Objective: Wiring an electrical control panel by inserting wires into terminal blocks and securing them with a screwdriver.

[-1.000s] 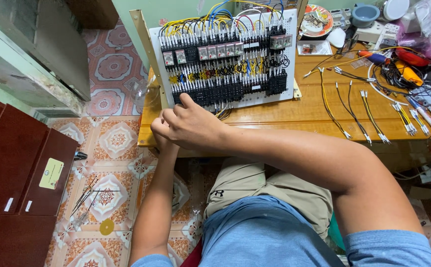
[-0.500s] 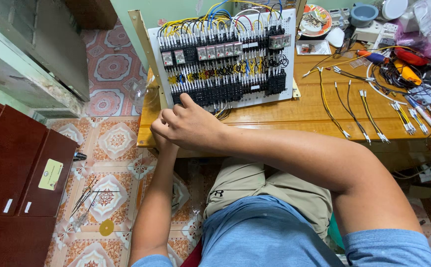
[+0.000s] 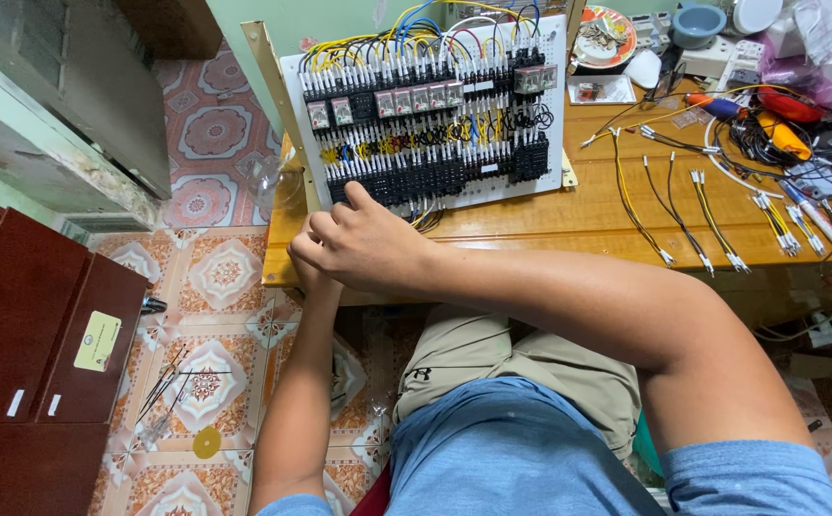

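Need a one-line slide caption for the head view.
Both hands, right hand over left hand, meet at the lower-left edge of a wired relay panel on a wooden table.

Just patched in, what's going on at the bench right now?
A seated person works at a white wiring panel that leans upright on a wooden table, packed with relays, terminal blocks and coloured wires. The right hand is at the panel's lower left edge, one finger up against the bottom row of black terminals. The left hand sits mostly hidden behind it, so what it grips cannot be told. Loose cut wires lie on the table to the right.
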